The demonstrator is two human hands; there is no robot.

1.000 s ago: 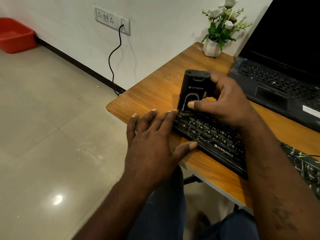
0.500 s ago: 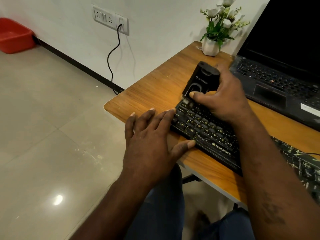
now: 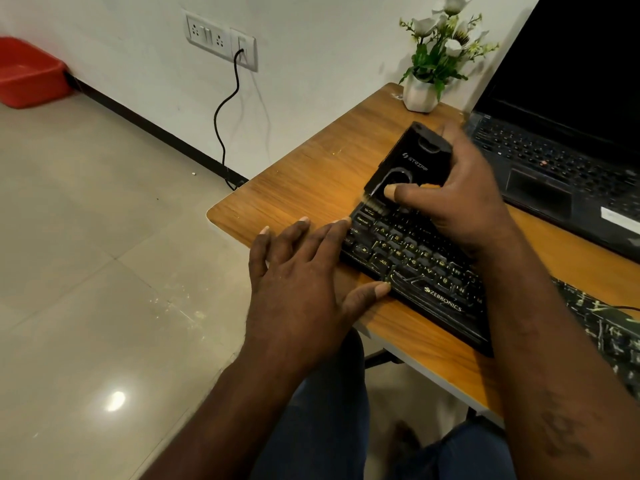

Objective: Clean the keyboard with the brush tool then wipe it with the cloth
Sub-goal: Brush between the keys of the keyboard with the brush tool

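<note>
- The right hand (image 3: pixel 460 209) is gripping the black brush tool (image 3: pixel 408 161), with the thumb lying across its face and the fingers curled behind it.
- The tool is leaning away from the person, and its pale bristles (image 3: pixel 372 207) are touching the top-left corner keys of the keyboard (image 3: pixel 415 265).
- The left hand (image 3: pixel 301 285) is lying flat with straight, spread fingers on the worktop (image 3: pixel 311 178), holding nothing. Its forefinger and thumb are touching the keyboard's left end.
- The keyboard is sitting near the worktop's front edge, so a hard sweeping stroke is likely to push it if the bracing hand lifts.
- Dust flicked outward is likely to land on the worktop or drift toward the laptop (image 3: pixel 554 168) just behind.
- Pressing too hard is risking a popped keycap.
- No cloth is showing, so wiping appears not yet begun.
</note>
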